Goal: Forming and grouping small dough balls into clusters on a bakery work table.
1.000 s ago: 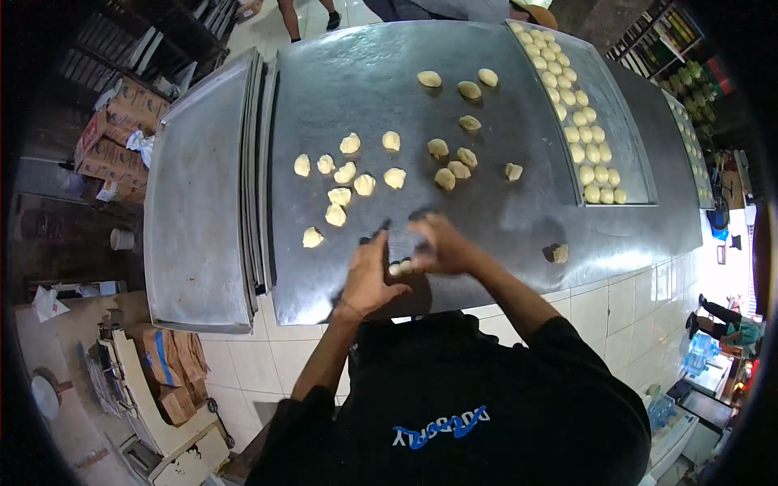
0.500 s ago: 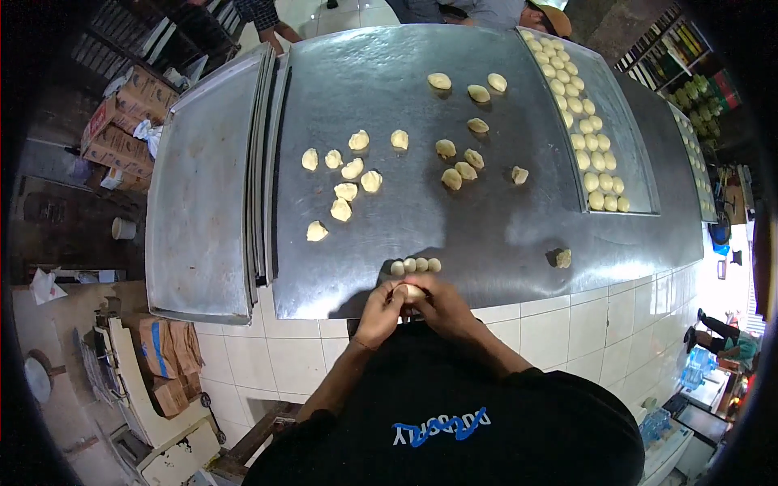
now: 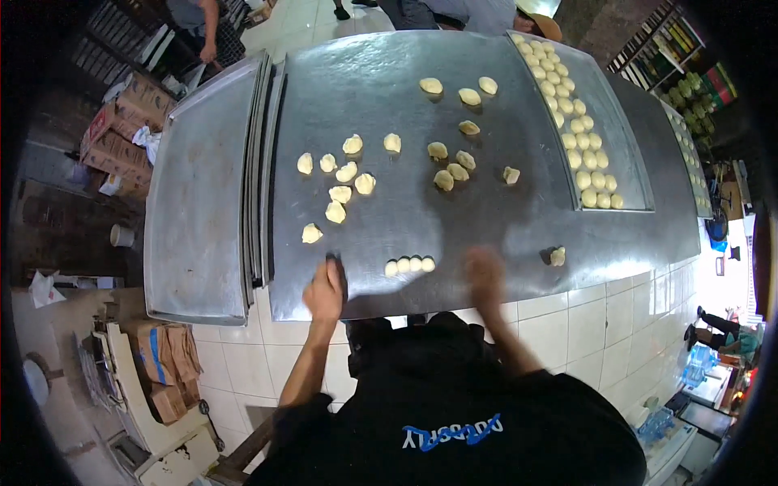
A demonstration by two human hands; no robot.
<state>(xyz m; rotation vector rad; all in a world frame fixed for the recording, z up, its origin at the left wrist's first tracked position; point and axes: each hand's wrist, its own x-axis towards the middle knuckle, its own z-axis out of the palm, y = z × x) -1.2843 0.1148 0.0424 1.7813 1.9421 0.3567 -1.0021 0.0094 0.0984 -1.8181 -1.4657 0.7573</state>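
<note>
My left hand (image 3: 324, 293) is over the near edge of the steel table (image 3: 373, 235), its fingers curled together; whatever they may hold is hidden. Further right, my right hand (image 3: 485, 277) is smeared by motion, so its fingers cannot be read. Between the two hands, a short row of small smooth dough balls (image 3: 410, 265) sits side by side on the metal. A rough dough lump (image 3: 311, 233) lies just beyond my left hand, with several more lumps (image 3: 346, 172) farther off. Another dough piece (image 3: 557, 257) rests to the right of my right hand.
A metal tray (image 3: 624, 162) with rows of round dough balls (image 3: 582, 142) stands on the right. Stacked empty trays (image 3: 198, 202) line the left side. More dough pieces (image 3: 458, 172) are spread across the middle. People are beyond the far edge, including a person's arm (image 3: 210, 32).
My hands were together at the near edge around a dough piece; now they are apart, left hand leftward, right hand rightward. That piece is no longer visible. A person at far left has come into view.
</note>
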